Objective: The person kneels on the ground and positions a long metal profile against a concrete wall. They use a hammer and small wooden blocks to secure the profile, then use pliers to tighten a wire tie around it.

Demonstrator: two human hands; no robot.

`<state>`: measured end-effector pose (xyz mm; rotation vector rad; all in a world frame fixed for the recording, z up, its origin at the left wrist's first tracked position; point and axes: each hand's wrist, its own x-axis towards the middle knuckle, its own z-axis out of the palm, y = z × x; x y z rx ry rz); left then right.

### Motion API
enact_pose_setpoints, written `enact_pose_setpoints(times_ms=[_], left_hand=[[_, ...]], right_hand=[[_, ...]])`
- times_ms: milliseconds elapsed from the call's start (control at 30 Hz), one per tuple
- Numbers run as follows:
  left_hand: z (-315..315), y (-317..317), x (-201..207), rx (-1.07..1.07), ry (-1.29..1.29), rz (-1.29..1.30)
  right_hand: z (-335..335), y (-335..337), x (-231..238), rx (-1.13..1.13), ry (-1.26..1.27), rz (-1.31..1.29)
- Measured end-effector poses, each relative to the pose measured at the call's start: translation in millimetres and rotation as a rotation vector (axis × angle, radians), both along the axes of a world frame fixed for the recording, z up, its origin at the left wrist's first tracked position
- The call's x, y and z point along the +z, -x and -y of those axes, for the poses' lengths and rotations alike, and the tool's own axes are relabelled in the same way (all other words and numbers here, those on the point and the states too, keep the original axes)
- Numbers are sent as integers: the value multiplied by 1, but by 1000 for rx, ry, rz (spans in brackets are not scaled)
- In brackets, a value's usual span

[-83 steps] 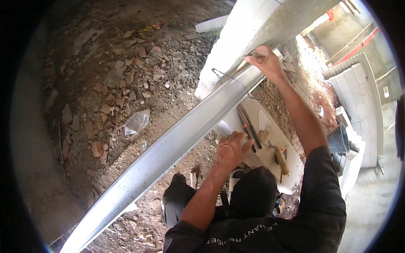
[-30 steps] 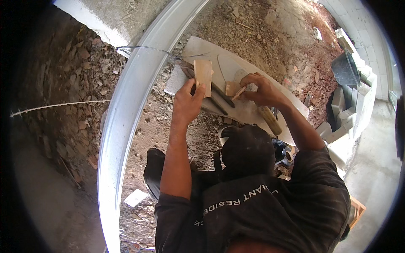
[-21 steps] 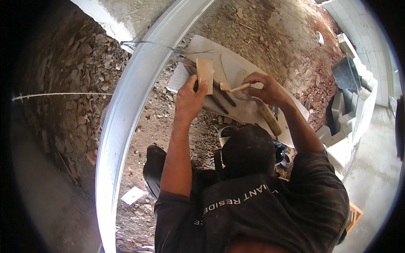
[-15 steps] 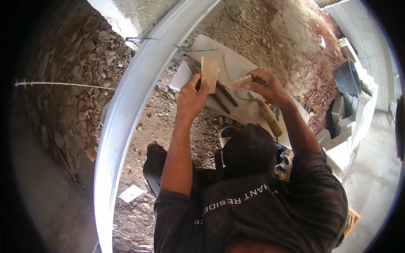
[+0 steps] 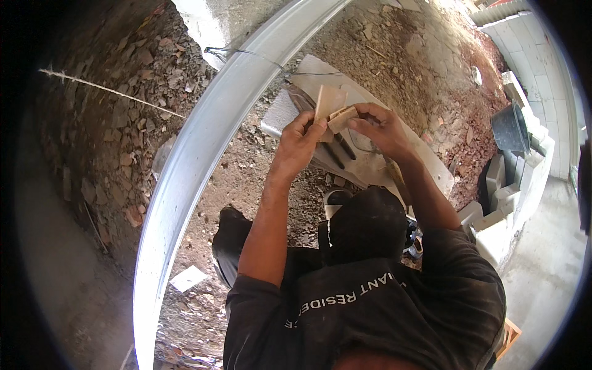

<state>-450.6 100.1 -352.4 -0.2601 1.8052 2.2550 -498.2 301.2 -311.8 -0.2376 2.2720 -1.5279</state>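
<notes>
My left hand (image 5: 300, 145) pinches a flat, beige rectangular piece (image 5: 330, 100) that stands up from between thumb and fingers. In my right hand (image 5: 383, 131) is a smaller beige strip (image 5: 343, 119), held by its end against or just in front of the larger piece; whether they touch I cannot tell. Both hands are above a pale board (image 5: 425, 161) lying on the ground. Dark rod-shaped tools (image 5: 333, 155) lie on it below the hands. A wooden handle (image 5: 396, 177) shows partly behind my right forearm.
A long metal channel (image 5: 185, 166) runs along the left, with thin wire (image 5: 262, 60) tied round it. Rubble (image 5: 117, 148) and a string (image 5: 111, 91) lie beyond it. At right are a dark bucket (image 5: 510, 127) and white blocks (image 5: 502, 200). A white piece (image 5: 189, 279) lies lower left.
My right hand has moved left, bringing the small strip up to the larger piece in my left hand. The whole view has shifted slightly.
</notes>
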Motion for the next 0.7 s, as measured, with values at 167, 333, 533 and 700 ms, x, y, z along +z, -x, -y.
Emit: enact_pose_setpoints(times_ms=[167,333,533,700], left_hand=[[-9,-2,0,77,-16,-41],[-10,-3,-6,68,31,-99],[-7,-8,19,-35,-92,-10],[-16,-15,17,-5,216,-232]], right_hand=[[4,0,-17,-123,132,11],[7,1,-15,-125,170,-45],[1,7,9,8,91,-214],[7,13,23,194,-21,-434]])
